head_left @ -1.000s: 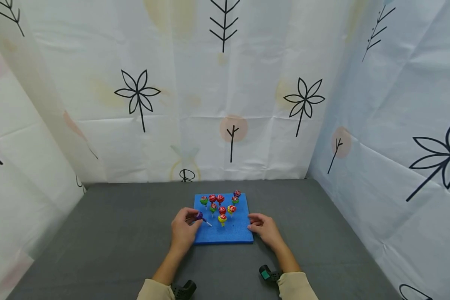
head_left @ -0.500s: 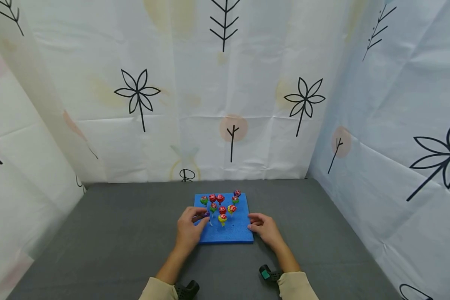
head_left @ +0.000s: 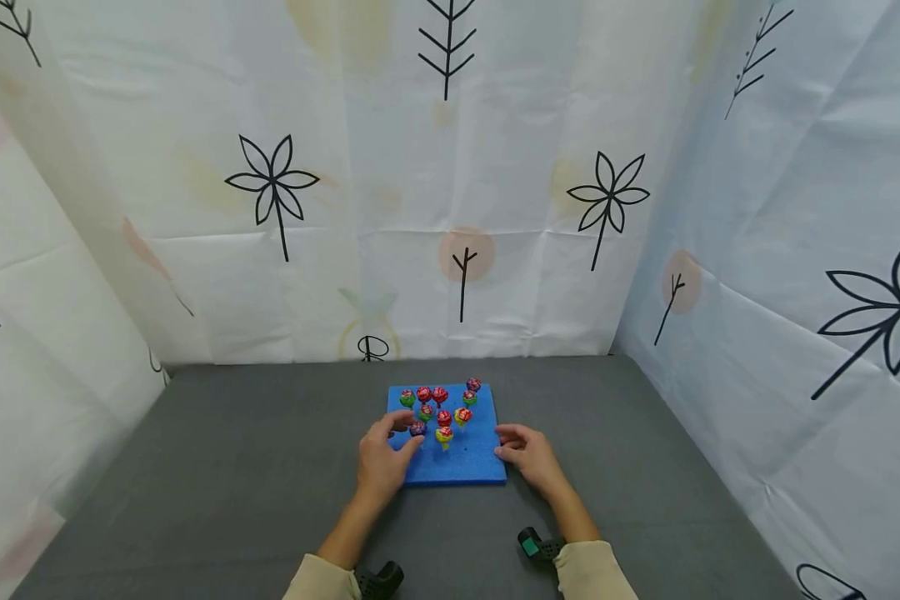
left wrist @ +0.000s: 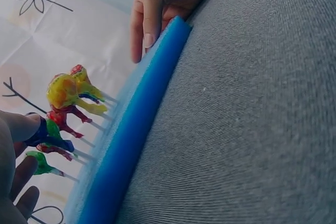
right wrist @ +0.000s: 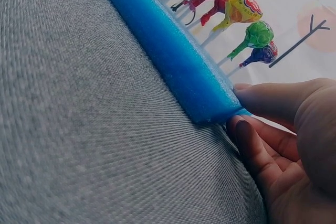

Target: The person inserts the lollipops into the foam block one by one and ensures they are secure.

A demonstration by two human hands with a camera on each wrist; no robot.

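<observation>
A blue foam board (head_left: 476,468) lies flat on the table, with several wrapped lollipops standing in it by their sticks. My left hand (head_left: 381,460) is over its left part, thumb and fingers spread either side of a purple lollipop (head_left: 417,428). In the left wrist view the thumb overlaps that lollipop's head, and its stick runs down to the board. A yellow lollipop (head_left: 444,435) stands just right of it. My right hand (head_left: 534,460) holds the board's right edge, its thumb (right wrist: 262,98) on the top face and fingertips against the side.
The table has a grey cloth (head_left: 255,475). White patterned sheets (head_left: 390,167) rise behind it and at both sides. Red lollipops (head_left: 423,395) and green lollipops (head_left: 407,399) stand farther back on the board. Black wrist devices (head_left: 381,578) sit at both cuffs.
My left hand has moved right and the purple lollipop has gone from tilted to upright. The left fingers have spread from around it. My right hand has stayed at the board's edge.
</observation>
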